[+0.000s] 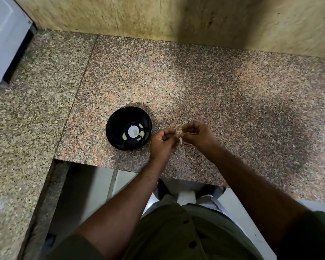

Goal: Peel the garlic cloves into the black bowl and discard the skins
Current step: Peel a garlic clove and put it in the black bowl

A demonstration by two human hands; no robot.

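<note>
- A person stands at a speckled pink-and-grey granite worktop [204,87], seen from above by a camera worn on the head
- Both bare forearms reach forward from the near edge of the worktop and meet just above its surface, not far in from that edge
- The left hand [162,140] has its fingers curled inward, pinching one side of a garlic clove [179,135]
- The right hand [197,133] also has its fingers curled, thumb and fingertips pinching the other side of the same clove
- The clove is small and pale, held between the two hands; a thin strip of papery skin hangs down from it
- How much skin is left on the clove is too small to tell
- A black bowl [116,121] stands on the worktop just beside the left hand, on its outer side, nearer the near edge than the far edge
- Inside the bowl lie several peeled cloves [142,134], pale yellow, around a bright white reflection at the bottom
- A beige stone wall [176,19] rises along the far edge of the worktop
- A white appliance [6,34] sits at the far left corner, only partly in view
- The person wears an olive green buttoned shirt [176,231], seen at the bottom of the picture
</note>
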